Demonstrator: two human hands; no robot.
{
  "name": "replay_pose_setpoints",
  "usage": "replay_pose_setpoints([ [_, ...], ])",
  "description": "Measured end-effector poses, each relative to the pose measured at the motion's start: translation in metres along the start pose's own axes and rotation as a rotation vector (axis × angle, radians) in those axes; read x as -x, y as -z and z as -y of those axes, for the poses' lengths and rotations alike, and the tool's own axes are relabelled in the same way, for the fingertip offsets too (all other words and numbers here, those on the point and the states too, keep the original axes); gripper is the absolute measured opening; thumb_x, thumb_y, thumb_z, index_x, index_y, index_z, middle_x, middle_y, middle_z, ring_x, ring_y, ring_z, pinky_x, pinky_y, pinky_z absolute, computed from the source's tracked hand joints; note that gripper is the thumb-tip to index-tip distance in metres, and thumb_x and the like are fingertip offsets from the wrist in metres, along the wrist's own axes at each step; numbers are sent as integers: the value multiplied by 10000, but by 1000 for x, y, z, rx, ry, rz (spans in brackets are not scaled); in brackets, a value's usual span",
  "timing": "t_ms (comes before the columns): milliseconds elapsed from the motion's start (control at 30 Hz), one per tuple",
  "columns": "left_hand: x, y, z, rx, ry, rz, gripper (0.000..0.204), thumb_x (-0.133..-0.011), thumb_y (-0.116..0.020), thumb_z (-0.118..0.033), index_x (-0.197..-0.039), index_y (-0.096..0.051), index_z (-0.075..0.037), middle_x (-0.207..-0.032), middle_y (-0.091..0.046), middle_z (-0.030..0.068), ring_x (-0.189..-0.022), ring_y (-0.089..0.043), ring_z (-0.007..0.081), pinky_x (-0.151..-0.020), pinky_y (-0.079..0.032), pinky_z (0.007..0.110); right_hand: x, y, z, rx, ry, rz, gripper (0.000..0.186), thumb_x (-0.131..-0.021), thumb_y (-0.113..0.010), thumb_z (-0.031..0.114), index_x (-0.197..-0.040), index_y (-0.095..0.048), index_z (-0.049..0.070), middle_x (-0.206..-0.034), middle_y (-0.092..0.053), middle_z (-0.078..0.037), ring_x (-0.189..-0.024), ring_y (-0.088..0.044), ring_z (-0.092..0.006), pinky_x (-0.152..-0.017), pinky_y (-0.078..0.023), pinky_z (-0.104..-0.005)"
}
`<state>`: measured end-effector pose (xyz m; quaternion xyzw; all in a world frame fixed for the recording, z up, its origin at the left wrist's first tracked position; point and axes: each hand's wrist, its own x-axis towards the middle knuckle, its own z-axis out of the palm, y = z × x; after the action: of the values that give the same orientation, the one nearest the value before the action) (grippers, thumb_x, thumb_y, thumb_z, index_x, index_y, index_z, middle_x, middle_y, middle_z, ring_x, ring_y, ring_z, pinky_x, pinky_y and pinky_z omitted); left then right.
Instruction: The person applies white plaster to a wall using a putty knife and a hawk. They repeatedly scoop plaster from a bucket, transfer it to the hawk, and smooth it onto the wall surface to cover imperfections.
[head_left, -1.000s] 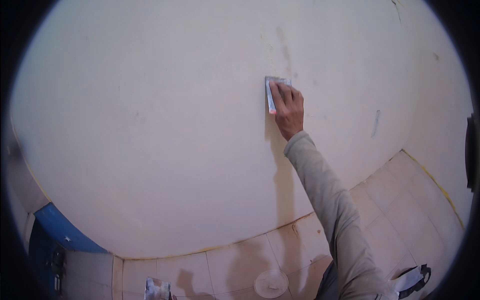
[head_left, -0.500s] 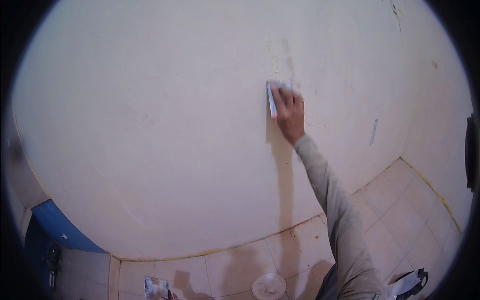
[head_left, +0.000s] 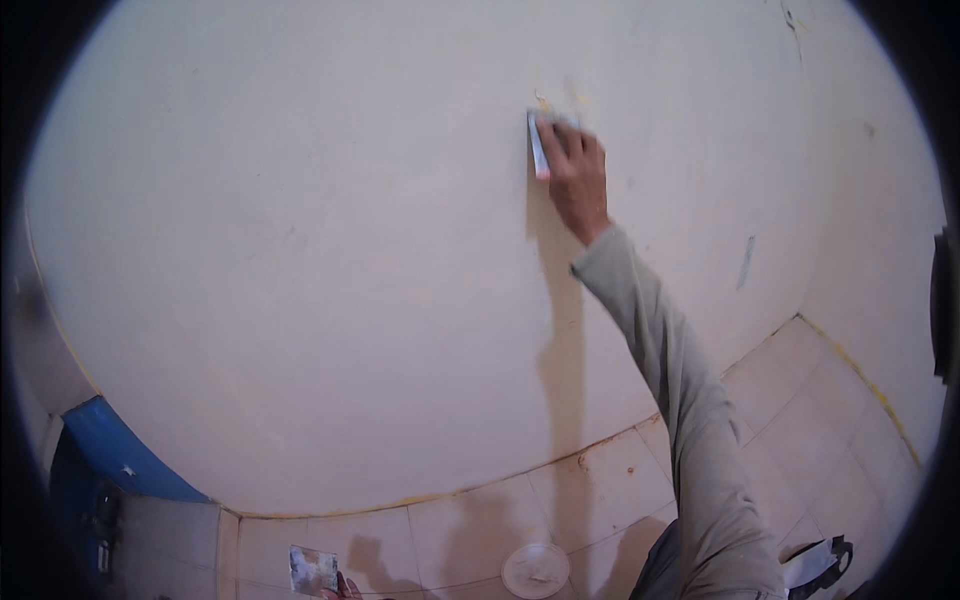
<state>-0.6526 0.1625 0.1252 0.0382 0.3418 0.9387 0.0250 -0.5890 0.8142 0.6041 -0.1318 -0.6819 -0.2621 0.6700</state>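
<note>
My right hand (head_left: pixel 580 185) is closed around a flat metal putty scraper (head_left: pixel 539 150). The scraper's blade presses against the off-white wall (head_left: pixel 350 250), just below a small yellowish chipped patch (head_left: pixel 542 100). Down at the lower edge, part of my left hand (head_left: pixel 346 589) shows, with fingers bent at the side of a second flat scraper (head_left: pixel 312 570). Greyish-white smears cover the second scraper's face. Most of the left hand and its arm is out of the picture.
A round whitish container (head_left: pixel 536 571) is on the tiled floor (head_left: pixel 460 535) below the wall. At lower right lies a black-and-white object (head_left: pixel 818 563) I cannot identify. A blue panel (head_left: pixel 130 455) stands at lower left. A dark crack (head_left: pixel 790 18) marks the wall at upper right.
My right hand and its scraper have slid upward along the wall. Yellowish marks now show above the blade. The left hand has come slightly further into view with its scraper.
</note>
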Motion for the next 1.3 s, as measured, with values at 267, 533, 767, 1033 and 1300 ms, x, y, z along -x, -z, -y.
replay_pose_setpoints([
  [267, -13, -15, 18, 174, 108, -207, 526, -896, -633, -243, -1324, -471, 17, -1092, -596, 161, -828, -607, 153, -652, -552, 231, -60, 1, -15, 91, -45, -42, 630, -757, -664, 77, -1356, -468, 81, -1209, -528, -117, -1101, -497, -290, -928, -410, -427],
  [533, -24, 43, 16, 353, 294, -137, 479, -904, -613, -185, -1332, -470, -22, -1062, -600, 144, -778, -616, 132, -532, -539, 198, -11, -13, 23, 99, -55, -15, 618, -803, -688, 162, -1360, -438, 73, -1244, -515, -118, -1126, -490, -301, -924, -401, -467],
  [767, -7, -25, 5, 113, 47, -208, 448, -895, -628, -206, -1281, -514, -9, -1088, -620, 150, -897, -627, 172, -577, -544, 200, -102, -7, -29, 98, -261, 14, 591, -825, -674, 199, -1364, -457, 92, -1254, -508, -138, -1117, -490, -328, -910, -427, -458],
  [1033, -17, 29, 12, 129, 116, -4, 416, -874, -632, -180, -1233, -548, 11, -1195, -615, 150, -1069, -592, 284, -1040, -436, 436, -34, -9, 20, 90, -60, 12, 762, -690, -788, 275, -1350, -467, 68, -1259, -523, -125, -1161, -489, -302, -950, -389, -464],
  [1300, -33, 122, 1, 230, 239, 35, 470, -917, -566, -256, -1292, -511, 22, -1218, -602, 157, -1150, -547, 286, -1060, -409, 411, -40, -20, 15, 6, -109, 3, 588, -789, -663, 121, -1354, -502, 138, -1238, -534, -110, -1104, -521, -312, -922, -439, -441],
])
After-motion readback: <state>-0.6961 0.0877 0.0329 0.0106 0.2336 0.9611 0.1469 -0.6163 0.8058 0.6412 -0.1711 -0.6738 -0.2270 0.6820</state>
